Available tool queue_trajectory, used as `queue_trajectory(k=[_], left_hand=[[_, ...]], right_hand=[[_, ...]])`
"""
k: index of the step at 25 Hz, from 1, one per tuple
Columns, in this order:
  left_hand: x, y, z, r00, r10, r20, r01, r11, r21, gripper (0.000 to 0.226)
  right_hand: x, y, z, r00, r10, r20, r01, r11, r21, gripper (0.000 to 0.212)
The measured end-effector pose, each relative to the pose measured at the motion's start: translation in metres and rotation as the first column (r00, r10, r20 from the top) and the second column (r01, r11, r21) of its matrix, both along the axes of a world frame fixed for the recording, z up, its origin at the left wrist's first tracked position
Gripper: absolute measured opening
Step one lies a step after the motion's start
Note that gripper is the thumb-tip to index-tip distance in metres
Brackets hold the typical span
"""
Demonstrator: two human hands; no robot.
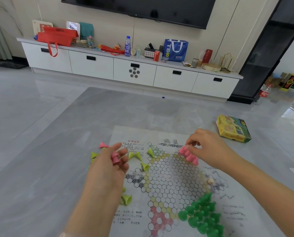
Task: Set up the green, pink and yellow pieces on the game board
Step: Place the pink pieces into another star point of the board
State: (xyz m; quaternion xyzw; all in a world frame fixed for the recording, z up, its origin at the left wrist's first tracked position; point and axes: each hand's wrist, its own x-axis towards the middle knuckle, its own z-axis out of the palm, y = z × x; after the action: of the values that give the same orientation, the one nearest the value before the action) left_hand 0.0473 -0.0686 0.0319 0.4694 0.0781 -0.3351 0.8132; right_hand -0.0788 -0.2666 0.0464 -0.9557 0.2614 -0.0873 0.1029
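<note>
Paper board [168, 177], thin and creased, printed w/ a honeycomb star of small circles, lay flat on a smooth grey marbled table [91, 117]. Green pieces [202, 214], glossy plastic cones w/ flared bases, stood packed in the near-right star point. Pink pieces [189, 155] of the same shape stood clustered in the far-right point; R hand [209, 147] was over them, fingertips curled down pinching one at the far end of the cluster. L hand [112, 161] held a darker pink piece [115, 158] betw. curled fingers, above the board's left edge. Yellow pieces [137, 155] lay tipped and scattered along the board's left side, some off on the table. A crumpled cardboard box [233, 129] sat far right.
</note>
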Motion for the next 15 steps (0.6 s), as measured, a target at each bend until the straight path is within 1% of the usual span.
queue_trajectory(k=[1, 3, 5, 7, 9, 11, 13, 15], left_hand=[[0.008, 0.005, -0.001, 0.999, 0.041, -0.009, -0.041, 0.999, -0.026, 0.022], [0.022, 0.015, -0.001, 0.992, 0.121, -0.027, -0.122, 0.991, -0.061, 0.024], [0.034, 0.026, 0.001, 0.984, 0.172, -0.039, -0.175, 0.981, -0.078, 0.023], [0.041, 0.035, 0.002, 0.981, 0.191, -0.035, -0.194, 0.977, -0.089, 0.021], [0.044, 0.043, 0.002, 0.979, 0.200, -0.025, -0.202, 0.975, -0.097, 0.020], [0.046, 0.048, 0.003, 0.979, 0.202, -0.031, -0.204, 0.973, -0.109, 0.019], [0.047, 0.052, 0.002, 0.979, 0.198, -0.038, -0.201, 0.972, -0.119, 0.019], [0.048, 0.054, 0.002, 0.981, 0.190, -0.039, -0.194, 0.973, -0.125, 0.019]], right_hand=[[0.006, 0.011, 0.003, 0.999, 0.044, -0.002, -0.044, 0.999, 0.017, 0.014], [0.018, 0.035, 0.005, 0.983, 0.171, -0.058, -0.170, 0.985, 0.031, 0.018], [0.029, 0.064, 0.003, 0.942, 0.315, -0.112, -0.306, 0.948, 0.091, 0.020], [0.040, 0.091, 0.000, 0.899, 0.422, -0.116, -0.406, 0.904, 0.133, 0.022], [0.053, 0.113, -0.002, 0.876, 0.475, -0.087, -0.458, 0.874, 0.162, 0.023], [0.065, 0.130, -0.007, 0.867, 0.493, -0.072, -0.474, 0.861, 0.183, 0.028], [0.077, 0.144, -0.014, 0.854, 0.505, -0.124, -0.482, 0.858, 0.177, 0.032], [0.087, 0.156, -0.020, 0.828, 0.521, -0.208, -0.507, 0.854, 0.121, 0.030]])
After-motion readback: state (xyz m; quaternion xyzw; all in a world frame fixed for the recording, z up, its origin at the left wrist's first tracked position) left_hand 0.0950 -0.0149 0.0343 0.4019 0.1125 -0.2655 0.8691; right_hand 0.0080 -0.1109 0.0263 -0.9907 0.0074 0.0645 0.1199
